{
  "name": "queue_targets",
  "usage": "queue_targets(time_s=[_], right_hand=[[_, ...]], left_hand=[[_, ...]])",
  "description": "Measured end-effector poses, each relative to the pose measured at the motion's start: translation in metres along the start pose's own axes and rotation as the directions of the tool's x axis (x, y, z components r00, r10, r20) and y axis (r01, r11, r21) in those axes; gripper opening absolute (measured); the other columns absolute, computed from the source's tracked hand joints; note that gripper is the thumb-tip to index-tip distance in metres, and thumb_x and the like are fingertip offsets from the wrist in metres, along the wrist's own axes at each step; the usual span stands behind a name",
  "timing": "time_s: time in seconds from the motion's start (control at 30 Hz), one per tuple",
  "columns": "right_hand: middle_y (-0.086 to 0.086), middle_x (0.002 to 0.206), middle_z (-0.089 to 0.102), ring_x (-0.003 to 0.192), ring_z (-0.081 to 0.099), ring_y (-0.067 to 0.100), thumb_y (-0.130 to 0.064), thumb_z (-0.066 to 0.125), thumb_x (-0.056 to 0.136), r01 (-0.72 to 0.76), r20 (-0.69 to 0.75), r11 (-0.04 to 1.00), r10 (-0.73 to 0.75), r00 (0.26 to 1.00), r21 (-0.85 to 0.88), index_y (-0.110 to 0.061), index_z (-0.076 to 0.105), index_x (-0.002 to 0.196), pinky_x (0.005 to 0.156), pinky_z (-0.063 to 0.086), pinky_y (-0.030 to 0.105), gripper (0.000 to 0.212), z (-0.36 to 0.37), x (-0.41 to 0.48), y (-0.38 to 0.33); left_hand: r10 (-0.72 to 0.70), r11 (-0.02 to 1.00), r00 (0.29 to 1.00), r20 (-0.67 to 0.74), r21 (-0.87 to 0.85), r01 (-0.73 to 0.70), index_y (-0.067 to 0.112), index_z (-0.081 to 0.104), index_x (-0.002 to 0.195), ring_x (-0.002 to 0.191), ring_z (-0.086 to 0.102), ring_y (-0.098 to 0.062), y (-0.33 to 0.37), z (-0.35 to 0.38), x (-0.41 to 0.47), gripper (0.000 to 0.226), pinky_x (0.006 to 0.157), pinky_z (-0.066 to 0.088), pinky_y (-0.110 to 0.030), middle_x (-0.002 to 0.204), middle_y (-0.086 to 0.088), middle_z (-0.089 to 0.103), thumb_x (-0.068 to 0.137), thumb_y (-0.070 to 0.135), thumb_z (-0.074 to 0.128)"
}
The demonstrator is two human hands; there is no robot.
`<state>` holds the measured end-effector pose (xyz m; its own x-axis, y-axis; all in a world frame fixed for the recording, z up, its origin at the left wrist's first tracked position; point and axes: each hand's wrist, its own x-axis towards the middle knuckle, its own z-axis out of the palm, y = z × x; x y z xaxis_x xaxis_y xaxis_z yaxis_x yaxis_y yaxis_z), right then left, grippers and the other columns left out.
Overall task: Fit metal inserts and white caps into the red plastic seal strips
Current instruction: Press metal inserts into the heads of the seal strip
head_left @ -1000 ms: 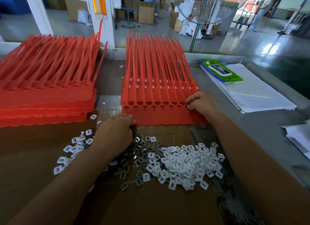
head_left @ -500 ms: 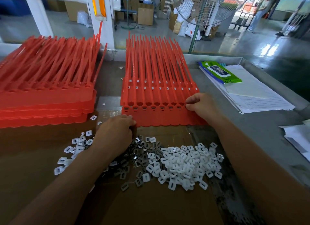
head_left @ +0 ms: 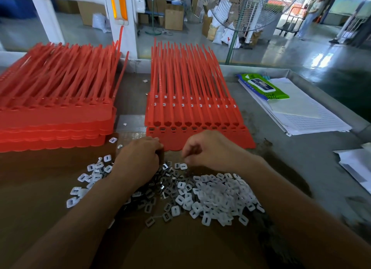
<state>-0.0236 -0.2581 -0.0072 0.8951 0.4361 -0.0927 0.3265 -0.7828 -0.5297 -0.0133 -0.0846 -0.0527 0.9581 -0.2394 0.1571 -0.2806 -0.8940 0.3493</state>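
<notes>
Left hand [head_left: 140, 158] is curling over the metal inserts [head_left: 160, 190] at frame centre; right hand [head_left: 208, 148] is hovering beside, fingers bunched; contents of either cannot be told. Red seal strips [head_left: 192, 116] are lying just above. Recommend seating inserts squarely before white caps [head_left: 216, 190].

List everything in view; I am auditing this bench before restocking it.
Centre strip stack: one, red, ahead of both hands.
Left strip stack: one, red, table's left.
White caps: many, white, loose on cardboard.
Metal inserts: many, grey, between the forearms, among caps.
Cardboard: one, brown, nearest.
Wipes pack: one, green, on papers.
Papers: one stack, white, right.
Table: one, grey metal, beneath all.
Fan: one, grey wire guard, behind table.
Left hand: curled at centre stack's near edge; contents hidden.
Right hand: curled above the inserts; contents unclear.
</notes>
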Motion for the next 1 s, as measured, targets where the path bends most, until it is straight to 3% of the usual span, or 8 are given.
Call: queue_targets(time_s=[0.33,0.5,0.63,0.73,0.87,1.0], right_hand=[[-0.006,0.095,0.064,0.088,0.059,0.009,-0.021,0.069,0.080,0.003,0.031,0.996,-0.001,1.000,-0.094,-0.015,0.068,0.097,0.078,0.048,0.025,0.018,0.021,0.002,-0.014],[-0.014,0.077,0.054,0.078,0.054,0.005,-0.021,0.070,0.079,-0.001,0.019,0.998,0.002,1.000,-0.070,-0.014,0.067,0.087,0.067,0.043,0.018,0.011,0.022,0.000,-0.015],[-0.012,0.079,0.057,0.077,0.054,0.005,-0.018,0.067,0.080,0.003,0.038,0.999,-0.002,0.999,-0.033,-0.015,0.063,0.081,0.068,0.042,0.018,0.006,0.021,-0.001,-0.015],[-0.016,0.073,0.052,0.068,0.048,-0.003,-0.016,0.067,0.081,0.010,0.032,1.000,-0.011,0.999,0.016,-0.019,0.057,0.078,0.061,0.038,0.010,0.010,0.019,-0.002,-0.013],[-0.019,0.069,0.053,0.063,0.050,-0.007,-0.014,0.068,0.080,0.005,-0.016,0.997,-0.004,1.000,0.077,-0.014,0.067,0.087,0.059,0.041,0.005,0.007,0.016,-0.004,-0.007],[-0.019,0.070,0.057,0.065,0.053,-0.009,-0.012,0.065,0.082,-0.031,-0.094,0.993,0.042,0.995,0.113,-0.020,0.066,0.078,0.061,0.043,0.001,0.009,0.005,-0.007,0.006]], left_hand=[[-0.004,1.000,1.000,0.008,0.016,0.004,0.018,0.057,0.120,0.124,0.043,-0.015,0.000,0.000,0.001,0.042,0.100,0.032,-0.029,0.136,0.003,0.047,0.083,0.006,0.043],[-0.001,1.000,1.000,0.003,0.019,0.001,0.018,0.058,0.120,0.121,0.045,-0.016,0.000,0.000,-0.001,0.041,0.099,0.034,-0.030,0.134,0.002,0.049,0.083,0.006,0.043],[0.005,1.000,1.000,0.005,0.020,-0.005,0.017,0.057,0.120,0.121,0.045,-0.015,-0.001,0.000,-0.002,0.041,0.099,0.034,-0.029,0.134,0.002,0.049,0.083,0.006,0.043],[0.005,1.000,1.000,0.007,0.022,-0.005,0.018,0.057,0.121,0.122,0.044,-0.016,-0.001,0.000,-0.002,0.041,0.100,0.034,-0.029,0.135,0.002,0.048,0.083,0.006,0.043],[0.004,1.000,1.000,0.012,0.026,-0.005,0.018,0.056,0.122,0.123,0.044,-0.015,-0.001,0.000,-0.001,0.041,0.101,0.032,-0.029,0.136,0.003,0.047,0.084,0.007,0.043],[0.004,1.000,1.000,0.010,0.021,-0.004,0.018,0.056,0.122,0.122,0.045,-0.015,-0.002,0.000,-0.002,0.041,0.101,0.033,-0.028,0.135,0.002,0.048,0.085,0.007,0.043]])
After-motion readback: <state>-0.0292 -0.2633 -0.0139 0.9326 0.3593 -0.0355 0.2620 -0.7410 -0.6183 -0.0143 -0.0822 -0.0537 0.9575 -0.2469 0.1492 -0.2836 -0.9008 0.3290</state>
